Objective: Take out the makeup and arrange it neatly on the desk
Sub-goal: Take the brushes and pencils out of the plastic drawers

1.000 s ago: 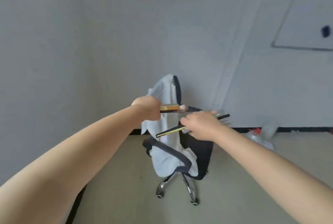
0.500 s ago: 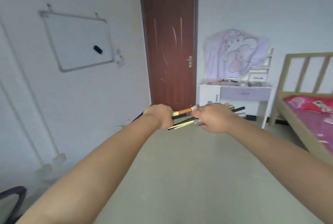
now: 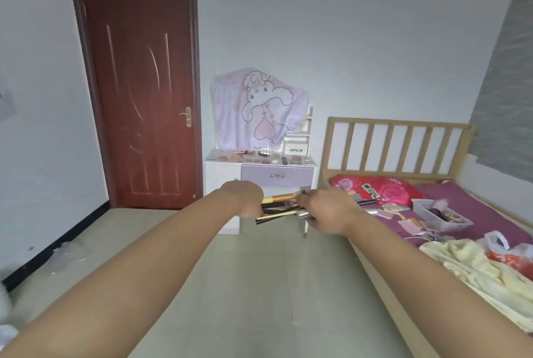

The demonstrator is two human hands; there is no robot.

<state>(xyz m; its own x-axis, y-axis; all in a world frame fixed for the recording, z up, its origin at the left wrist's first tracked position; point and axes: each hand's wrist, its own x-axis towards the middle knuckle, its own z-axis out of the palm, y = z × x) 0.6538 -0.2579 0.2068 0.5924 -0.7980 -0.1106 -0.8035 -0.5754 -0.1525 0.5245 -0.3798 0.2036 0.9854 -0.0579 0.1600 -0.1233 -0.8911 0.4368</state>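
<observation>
Glossy wooden door (image 3: 141, 89), slatted bare-wood headboard (image 3: 395, 147), matt cloth blanket (image 3: 476, 277).

Legible text, labels, brands, numbers, signs: none. The red pillow (image 3: 383, 189) on the bed carries a small dark-and-white patch with marks too blurred to read. The pink cloth (image 3: 259, 109) hung above the desk bears a cartoon rabbit drawing only, no lettering. Packaging among the makeup on the desk top (image 3: 259, 159) is too small to make out.
</observation>
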